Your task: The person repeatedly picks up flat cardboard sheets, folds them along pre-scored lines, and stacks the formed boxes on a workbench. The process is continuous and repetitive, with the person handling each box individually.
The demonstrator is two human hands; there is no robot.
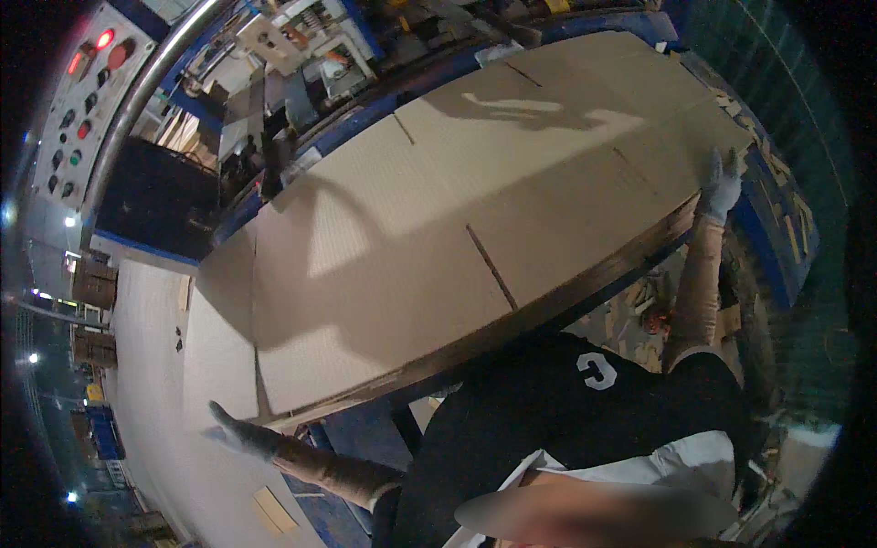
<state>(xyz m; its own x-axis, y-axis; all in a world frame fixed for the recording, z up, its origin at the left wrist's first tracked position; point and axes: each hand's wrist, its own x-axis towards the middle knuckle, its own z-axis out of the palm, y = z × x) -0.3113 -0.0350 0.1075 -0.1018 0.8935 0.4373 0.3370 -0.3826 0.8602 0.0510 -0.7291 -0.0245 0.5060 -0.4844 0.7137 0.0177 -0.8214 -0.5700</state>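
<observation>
Though flat, cardboard stack (438,228) lengthwise lower-left to upper-right, left hand (245,437) and right hand (722,190) unclenched.

The cardboard (365,228) catches pale, moderately bright light, crossed by a broad, soft-edged shadow, with smaller, sharper shadow shapes toward its far edge; the main source is out of view. Beyond the cardboard, the machinery (311,55) is dimmer and patchily lit. On the panel (68,151), left of the cardboard, red lamps (105,38) glow. Farther left, small white lights (71,497) flare against darkness. Right of the cardboard, the green curtain (786,100) is murky. Fisheye distortion bows the rail (137,100) and blackens the corners. Nearest, below the cardboard, an oval patch is heavily blurred.
</observation>
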